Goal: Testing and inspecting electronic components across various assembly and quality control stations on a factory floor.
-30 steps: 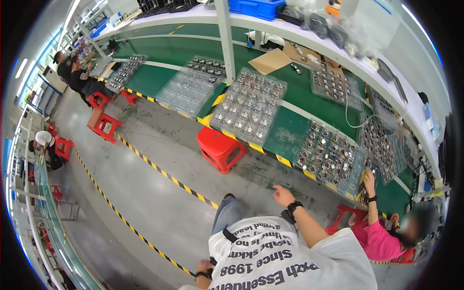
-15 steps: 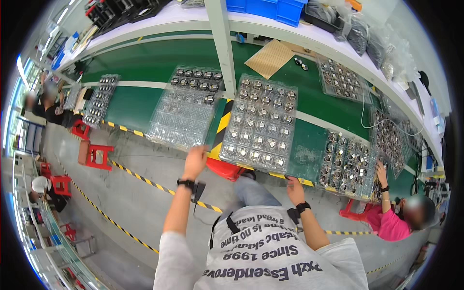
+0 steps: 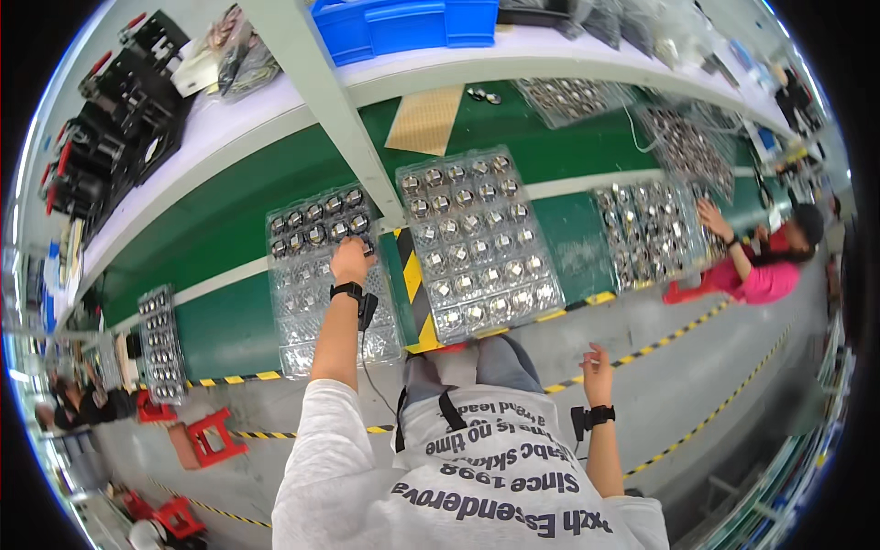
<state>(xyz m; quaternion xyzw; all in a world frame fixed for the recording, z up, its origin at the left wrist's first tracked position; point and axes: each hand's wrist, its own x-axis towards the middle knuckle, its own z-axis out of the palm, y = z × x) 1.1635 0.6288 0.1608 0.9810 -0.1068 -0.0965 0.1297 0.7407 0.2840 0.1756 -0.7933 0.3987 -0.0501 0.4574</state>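
My left hand is over the left clear plastic tray, its fingers closed around a small round component at the right end of the third row. The fingers partly hide that component. Several round silver-and-black components fill the tray's two far rows, while its near pockets hold none. Just right of it lies a second clear tray, full of similar components with pale square tops. Off the bench's front edge, my right hand hangs in the air with fingers loosely apart, holding nothing.
A grey post rises between the trays to a shelf with a blue bin. Tan perforated sheet lies behind. At right, a person in pink reaches over another filled tray. Red stools stand on the floor.
My left hand has moved forward from the bench's front edge onto the left tray's component. My right hand has left the bench edge and drawn back. The view has turned left.
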